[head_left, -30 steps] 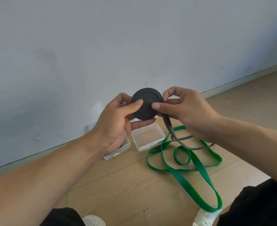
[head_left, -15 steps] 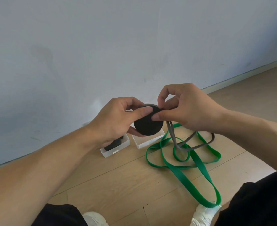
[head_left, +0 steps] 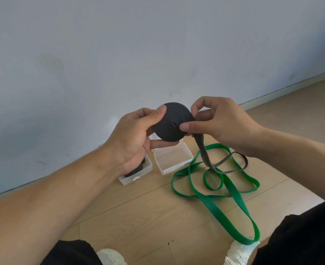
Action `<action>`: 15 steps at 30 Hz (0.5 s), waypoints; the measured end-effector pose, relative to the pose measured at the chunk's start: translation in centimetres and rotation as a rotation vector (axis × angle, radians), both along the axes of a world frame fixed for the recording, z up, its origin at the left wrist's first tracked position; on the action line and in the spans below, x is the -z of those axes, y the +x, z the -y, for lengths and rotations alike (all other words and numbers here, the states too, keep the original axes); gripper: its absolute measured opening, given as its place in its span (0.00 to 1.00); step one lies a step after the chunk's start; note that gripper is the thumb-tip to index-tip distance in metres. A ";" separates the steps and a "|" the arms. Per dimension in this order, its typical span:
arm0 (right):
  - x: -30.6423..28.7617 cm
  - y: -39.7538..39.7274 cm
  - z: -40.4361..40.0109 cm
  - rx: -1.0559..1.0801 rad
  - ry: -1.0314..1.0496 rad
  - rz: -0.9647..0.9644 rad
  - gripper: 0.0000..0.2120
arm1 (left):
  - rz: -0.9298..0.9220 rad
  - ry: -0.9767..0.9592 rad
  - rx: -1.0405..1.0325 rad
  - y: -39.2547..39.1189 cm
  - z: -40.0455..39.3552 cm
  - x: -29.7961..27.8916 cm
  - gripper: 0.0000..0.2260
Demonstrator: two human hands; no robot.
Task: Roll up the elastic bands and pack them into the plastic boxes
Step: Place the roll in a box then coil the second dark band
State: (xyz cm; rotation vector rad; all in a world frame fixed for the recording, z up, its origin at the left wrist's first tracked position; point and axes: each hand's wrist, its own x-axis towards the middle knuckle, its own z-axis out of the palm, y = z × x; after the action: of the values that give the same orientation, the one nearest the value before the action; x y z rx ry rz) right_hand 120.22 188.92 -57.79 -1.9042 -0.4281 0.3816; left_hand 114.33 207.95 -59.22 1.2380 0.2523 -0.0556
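Fingers [head_left: 158,116] of both hands clamp the black roll [head_left: 172,124] mid-winding; next, I reckon, its loose tail [head_left: 211,161] needs feeding on

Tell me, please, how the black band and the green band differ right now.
The black band is mostly wound into a tight roll held up by the left hand and right hand; the green band lies loose in open loops on the floor, untouched. Only the black band's tail hangs unrolled. Both are flat elastic strips.
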 end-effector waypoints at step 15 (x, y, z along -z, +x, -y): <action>-1.2 -1.3 -0.2 -0.214 -0.483 0.371 0.12 | 0.158 0.949 0.211 -0.6 -0.7 0.2 0.06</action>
State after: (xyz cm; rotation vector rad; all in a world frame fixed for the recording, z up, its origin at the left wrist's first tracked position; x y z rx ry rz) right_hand 118.96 189.15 -56.55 -2.4202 -0.8512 0.2861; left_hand 113.76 208.60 -59.41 2.2000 -0.0101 -0.0176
